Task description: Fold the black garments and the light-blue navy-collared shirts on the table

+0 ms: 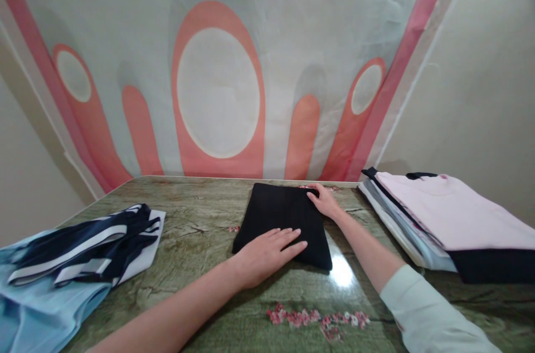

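Observation:
A black garment (276, 208), folded into a flat rectangle, lies on the table in front of me. My left hand (267, 255) rests palm down on its near part, fingers stretched out and slightly spread. At the far right corner of the cloth is my right hand (324, 201). Its thumb lies on top and its forefinger runs along the far edge, with the corner between them. The underside of the garment is hidden, so its exact kind cannot be told.
To the right stands a stack of folded clothes with a pink shirt (455, 208) on top and black cloth (493, 265) below it. On the left, a navy garment with white stripes (121, 241) lies loosely over light blue cloth (50, 308). Behind the wood-patterned table (200, 202) hangs a printed backdrop (292, 19).

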`<state>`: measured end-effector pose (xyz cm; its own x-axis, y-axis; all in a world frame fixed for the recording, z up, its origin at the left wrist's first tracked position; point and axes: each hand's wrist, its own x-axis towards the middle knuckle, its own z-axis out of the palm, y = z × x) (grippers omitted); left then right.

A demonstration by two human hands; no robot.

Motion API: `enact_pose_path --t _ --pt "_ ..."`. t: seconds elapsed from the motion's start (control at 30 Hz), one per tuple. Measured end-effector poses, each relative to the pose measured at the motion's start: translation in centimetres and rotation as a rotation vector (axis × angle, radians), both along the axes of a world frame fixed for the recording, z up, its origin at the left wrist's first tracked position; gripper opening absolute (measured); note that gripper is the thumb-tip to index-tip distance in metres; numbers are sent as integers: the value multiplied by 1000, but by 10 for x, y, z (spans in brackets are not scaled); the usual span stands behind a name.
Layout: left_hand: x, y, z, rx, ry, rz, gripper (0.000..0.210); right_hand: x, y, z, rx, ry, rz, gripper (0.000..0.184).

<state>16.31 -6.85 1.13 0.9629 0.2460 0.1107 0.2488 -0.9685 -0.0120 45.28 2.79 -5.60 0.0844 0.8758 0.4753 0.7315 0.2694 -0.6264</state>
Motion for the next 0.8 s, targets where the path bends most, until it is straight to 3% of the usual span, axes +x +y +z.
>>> enact_pose_path --t 0.43,0.63,0.8 --pt "-4 10 4 -56 45 -25 70 6 9 -12 32 31 -156 33" --pt "20 -6 10 -50 -60 74 48 8 11 -8 6 2 -123 26" --pt "36 -7 -3 -37 -38 119 56 9 10 -5 -18 12 -142 30"
